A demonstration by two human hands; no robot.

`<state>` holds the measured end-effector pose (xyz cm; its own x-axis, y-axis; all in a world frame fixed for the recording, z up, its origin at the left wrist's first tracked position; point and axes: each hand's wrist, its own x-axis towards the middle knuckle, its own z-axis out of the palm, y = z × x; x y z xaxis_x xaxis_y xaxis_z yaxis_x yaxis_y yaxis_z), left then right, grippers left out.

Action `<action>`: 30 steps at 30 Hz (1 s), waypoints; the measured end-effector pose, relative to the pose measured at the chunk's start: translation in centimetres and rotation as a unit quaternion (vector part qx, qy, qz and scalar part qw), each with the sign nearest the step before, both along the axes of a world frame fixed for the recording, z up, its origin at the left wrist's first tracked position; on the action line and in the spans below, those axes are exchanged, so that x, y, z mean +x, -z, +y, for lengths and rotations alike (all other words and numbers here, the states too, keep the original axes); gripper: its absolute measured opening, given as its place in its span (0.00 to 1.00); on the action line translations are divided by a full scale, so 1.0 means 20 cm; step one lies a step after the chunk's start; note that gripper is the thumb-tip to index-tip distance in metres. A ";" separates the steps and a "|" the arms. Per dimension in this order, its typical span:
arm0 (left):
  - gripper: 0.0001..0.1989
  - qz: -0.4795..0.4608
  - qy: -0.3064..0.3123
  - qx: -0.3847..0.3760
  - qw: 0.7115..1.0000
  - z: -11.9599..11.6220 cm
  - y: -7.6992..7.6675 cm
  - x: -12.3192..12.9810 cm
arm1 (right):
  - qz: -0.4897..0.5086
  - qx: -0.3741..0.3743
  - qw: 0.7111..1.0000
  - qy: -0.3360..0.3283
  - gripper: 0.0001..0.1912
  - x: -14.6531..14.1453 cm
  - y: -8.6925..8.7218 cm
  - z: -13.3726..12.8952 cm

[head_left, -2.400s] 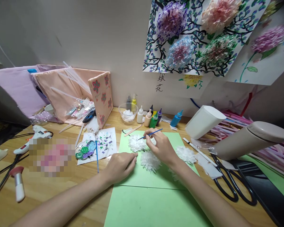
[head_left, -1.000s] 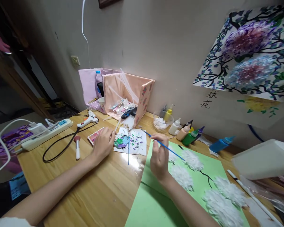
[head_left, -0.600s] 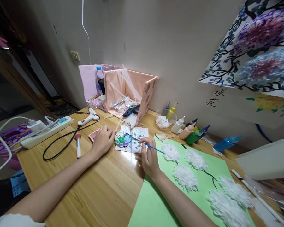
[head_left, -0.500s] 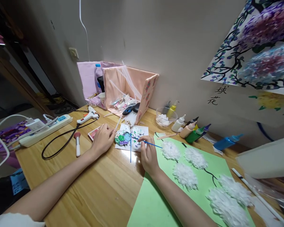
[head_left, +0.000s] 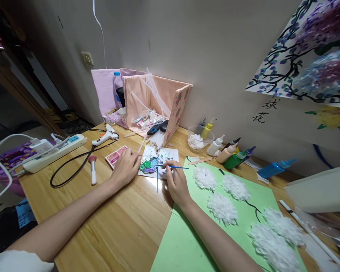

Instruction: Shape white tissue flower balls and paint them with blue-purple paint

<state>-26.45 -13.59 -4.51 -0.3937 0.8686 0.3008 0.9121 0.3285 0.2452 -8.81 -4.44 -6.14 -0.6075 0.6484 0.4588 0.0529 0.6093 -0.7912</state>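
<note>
My right hand (head_left: 178, 185) pinches a thin blue paintbrush (head_left: 181, 167), its tip end over the right side of a flower-shaped paint palette (head_left: 147, 165) with green, blue and purple paint. My left hand (head_left: 125, 169) rests on the table left of the palette, fingers stretched out; I cannot tell whether the fingertips touch its edge. Under the palette lies a paint-smudged white paper (head_left: 172, 154). Another blue brush (head_left: 157, 184) lies across the paper's front edge. Beneath my right forearm is a green sheet (head_left: 172, 241) with several white tufted flowers (head_left: 222, 210) and black stems.
Paint bottles (head_left: 232, 160) and a clear bowl (head_left: 200, 140) line the wall. A fabric-covered box (head_left: 184, 102) stands behind the paper. To the left are a pink-and-white card (head_left: 110, 158), a makeup brush (head_left: 93, 172), a glue gun (head_left: 107, 135) and a power strip (head_left: 56, 151).
My right hand has swung the brush's tip left onto the palette, and its handle now lies nearly level. My left hand has shifted slightly right, showing more of the card.
</note>
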 end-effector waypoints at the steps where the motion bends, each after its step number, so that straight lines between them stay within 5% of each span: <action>1: 0.19 0.002 0.003 -0.003 1.000 0.00 0.00 0.00 | -0.001 -0.001 1.000 0.000 0.09 0.00 0.00 0.00; 23: 0.19 0.015 0.012 -0.014 1.000 0.00 0.00 -0.02 | -0.011 -0.009 1.000 -0.010 0.10 -0.01 0.01 -0.01; 26: 0.17 0.010 0.012 0.004 1.000 0.00 -0.01 -0.02 | 0.022 0.014 1.000 0.008 0.10 0.01 -0.07 0.00; 30: 0.14 0.042 0.049 0.080 0.995 -0.02 -0.03 0.04 | 0.101 0.086 0.989 0.063 0.07 0.17 -0.33 0.09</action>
<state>-25.65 -14.07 -4.01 -0.2776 0.8395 0.4671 0.9571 0.2000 0.2095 -5.43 -2.60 0.54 -0.4114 0.6150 0.6727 -0.0122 0.7342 -0.6788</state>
